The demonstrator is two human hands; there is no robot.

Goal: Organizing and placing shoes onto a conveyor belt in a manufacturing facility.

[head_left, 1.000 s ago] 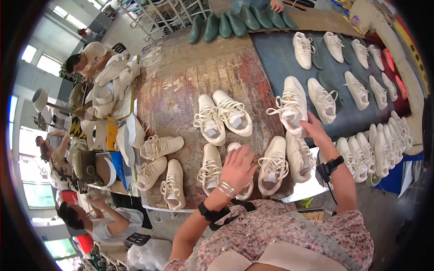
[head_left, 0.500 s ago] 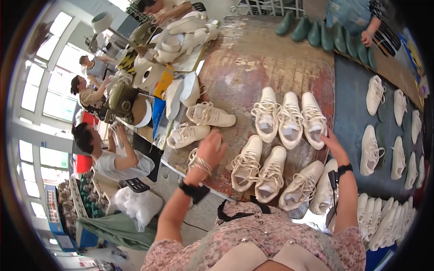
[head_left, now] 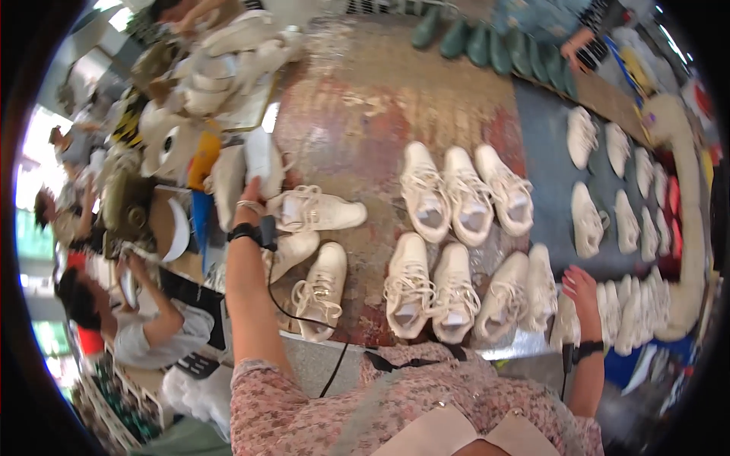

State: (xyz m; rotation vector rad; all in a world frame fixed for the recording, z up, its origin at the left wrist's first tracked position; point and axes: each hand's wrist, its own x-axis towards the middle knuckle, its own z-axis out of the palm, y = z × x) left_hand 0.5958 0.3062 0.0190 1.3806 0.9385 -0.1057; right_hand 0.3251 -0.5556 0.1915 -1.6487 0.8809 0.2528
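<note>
My left hand (head_left: 251, 199) reaches to the left side of the table, its fingers at the end of a cream shoe (head_left: 258, 154) lying on its side with the pale sole showing. Whether the fingers grip it cannot be made out. Near that wrist, a laced cream sneaker (head_left: 319, 210) points its toe right, and another sneaker (head_left: 320, 292) stands toe away from me. My right hand (head_left: 581, 292) is empty, fingers apart, above the row of cream shoes (head_left: 627, 311) at the right. Mid-table stand three sneakers (head_left: 461, 196) with a nearer row of sneakers (head_left: 456, 295) before them.
Green shoe lasts (head_left: 479, 45) line the table's far edge. More cream shoes (head_left: 584, 220) stand on the dark surface at right. A pile of pale shoe parts (head_left: 220, 68) lies far left, near a seated co-worker (head_left: 152, 319). A black cable (head_left: 334, 372) hangs by my left arm.
The view has turned rightward. My left hand has left the near-left sneaker and moved farther left to the side-lying shoe. My right hand has come away from a back-row sneaker's heel, toward the right.
</note>
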